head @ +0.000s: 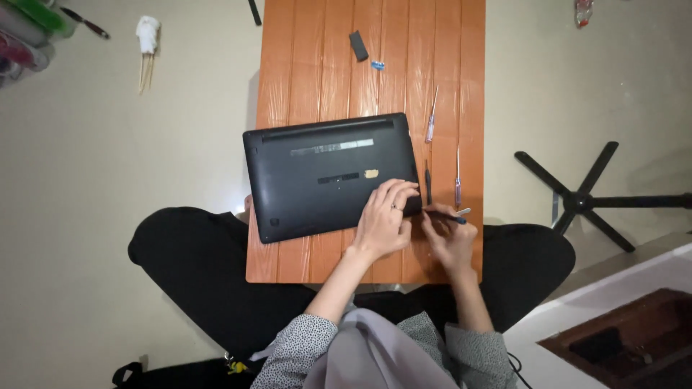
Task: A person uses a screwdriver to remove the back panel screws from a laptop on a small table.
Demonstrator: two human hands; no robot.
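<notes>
Below, a low orange table with lengthwise plank lines stood on a pale floor, and the person sat at its near end with legs folded under it. A black chair base lay on the floor to the right. On the table a black laptop rested bottom up, its long axis running across the planks and tilted slightly, the right end farther away. The left hand lay flat on the laptop's near right corner, fingers spread and pressing down. Just beside it, the right hand was closed around a thin dark tool whose tip pointed left at that corner's edge. Two slim screwdrivers lay near the table's right side.
</notes>
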